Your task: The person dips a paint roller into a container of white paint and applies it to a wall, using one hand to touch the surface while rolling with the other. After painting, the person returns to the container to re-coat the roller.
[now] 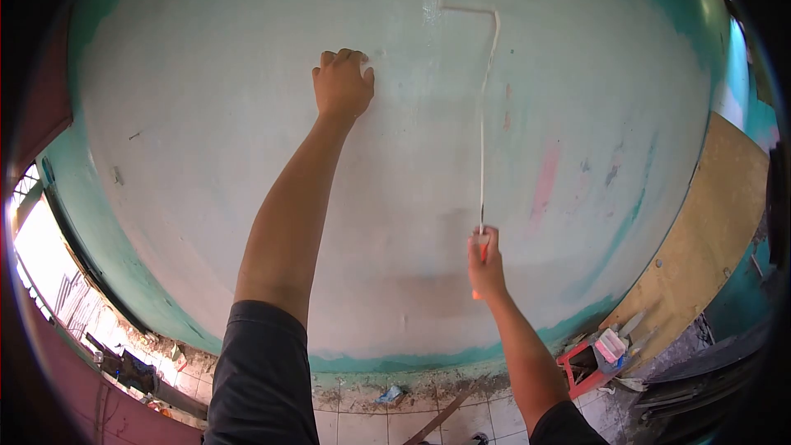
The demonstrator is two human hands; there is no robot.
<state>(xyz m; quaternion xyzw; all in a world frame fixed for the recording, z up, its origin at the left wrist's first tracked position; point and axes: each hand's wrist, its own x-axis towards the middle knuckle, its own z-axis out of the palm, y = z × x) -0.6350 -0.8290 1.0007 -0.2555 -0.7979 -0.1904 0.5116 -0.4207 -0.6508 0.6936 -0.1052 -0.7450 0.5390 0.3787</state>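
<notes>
My right hand (486,264) is closed around the orange handle of a paint roller (482,132). Its long, thin, pale rod runs up the wall (395,156) and bends left at the top. The roller head there is white and blends with a wet, shiny patch of paint. Higher up on the left, my left hand (344,86) is at the wall with curled fingers. Something whitish shows between its thumb and fingers, too small to name. Whitish paint covers most of the wall, with teal showing round its edges and pink and dark streaks at the right.
A red plastic stool (581,369) at the lower right bears a pink-and-white container (610,346). A tan board (696,206) leans behind it. Debris and a blue scrap (390,395) lie along the wall's foot on the tiled floor (362,427). A bright opening (49,255) is at the left.
</notes>
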